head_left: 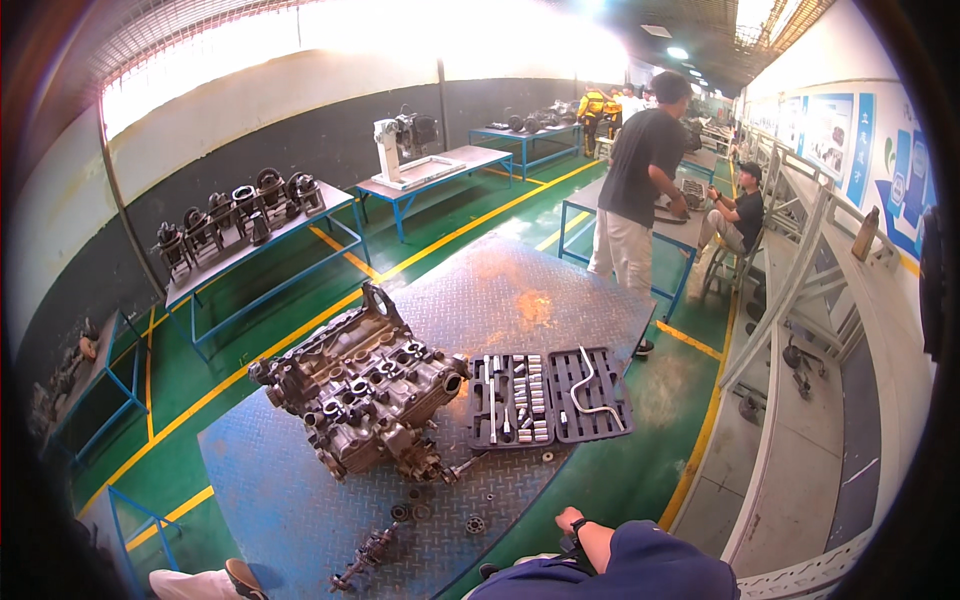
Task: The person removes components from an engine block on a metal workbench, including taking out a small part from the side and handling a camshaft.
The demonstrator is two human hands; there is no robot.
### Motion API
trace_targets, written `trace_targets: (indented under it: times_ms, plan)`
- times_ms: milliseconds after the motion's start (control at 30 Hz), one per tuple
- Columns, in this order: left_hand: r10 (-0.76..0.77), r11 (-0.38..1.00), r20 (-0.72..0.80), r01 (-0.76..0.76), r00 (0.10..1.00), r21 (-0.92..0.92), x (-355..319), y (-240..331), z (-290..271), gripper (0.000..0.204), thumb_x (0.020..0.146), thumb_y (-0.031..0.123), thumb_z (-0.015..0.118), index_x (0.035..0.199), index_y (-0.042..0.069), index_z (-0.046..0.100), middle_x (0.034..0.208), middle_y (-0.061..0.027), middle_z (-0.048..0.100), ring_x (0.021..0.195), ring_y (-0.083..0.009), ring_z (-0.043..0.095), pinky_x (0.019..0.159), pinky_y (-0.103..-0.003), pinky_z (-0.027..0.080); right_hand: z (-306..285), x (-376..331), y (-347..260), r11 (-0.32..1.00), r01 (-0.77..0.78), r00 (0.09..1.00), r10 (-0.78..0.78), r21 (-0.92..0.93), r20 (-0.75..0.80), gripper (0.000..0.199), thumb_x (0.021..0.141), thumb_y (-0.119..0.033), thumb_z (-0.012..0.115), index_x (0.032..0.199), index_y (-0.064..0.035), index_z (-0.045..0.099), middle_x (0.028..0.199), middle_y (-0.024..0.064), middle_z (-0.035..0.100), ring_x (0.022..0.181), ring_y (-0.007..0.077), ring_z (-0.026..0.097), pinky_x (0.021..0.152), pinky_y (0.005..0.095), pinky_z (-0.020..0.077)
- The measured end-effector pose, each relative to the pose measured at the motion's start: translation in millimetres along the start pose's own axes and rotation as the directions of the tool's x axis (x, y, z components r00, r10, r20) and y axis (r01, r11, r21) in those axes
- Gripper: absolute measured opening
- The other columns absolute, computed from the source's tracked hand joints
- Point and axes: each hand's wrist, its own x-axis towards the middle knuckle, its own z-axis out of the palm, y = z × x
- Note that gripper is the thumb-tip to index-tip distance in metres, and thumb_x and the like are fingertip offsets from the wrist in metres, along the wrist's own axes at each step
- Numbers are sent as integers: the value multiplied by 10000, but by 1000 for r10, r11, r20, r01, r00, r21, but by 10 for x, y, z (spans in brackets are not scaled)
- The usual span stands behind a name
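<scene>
Bright daylight blows out the far upper windows (300, 40); fisheye bends and darkens the rim; focus stays sharp.

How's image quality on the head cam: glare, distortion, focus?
Head view: windows along the far wall blown out white; strong fisheye bend, dark vignette at the rim; engine block and socket set reasonably sharp on the steel table; distant workers soft.

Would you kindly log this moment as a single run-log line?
left hand: not in view | right hand: bare, holding nothing, above table edge | nearest: small round parts | engine block and socket set untouched
</scene>
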Motion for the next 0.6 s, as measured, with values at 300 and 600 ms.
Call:
trace_targets:
  times_ms: [300, 600]
  plan:
    - [-31, 999, -11, 30, 999, -24, -224, -233, 58, 157, 819, 215, 498, 728, 145, 605, 676, -105, 588, 645, -272, 602, 569, -371, 494, -3, -154, -102, 998, -25, 999, 22, 60, 49, 309, 724, -211, 523, 850, 28, 673, 789, 214, 660, 758, 304, 663, 732, 383, 516]
    - [356, 906, -120, -311, 927, 287, -344, -307, 230, 157, 743, 207, 507, 730, 96, 618, 767, -157, 627, 686, -319, 611, 601, -435, 487, -442, 574, 1352, 820, 478, 872, -485, -314, 60, 213, 709, -208, 609, 786, -22, 678, 790, 140, 661, 634, 267, 634, 581, 395, 528]
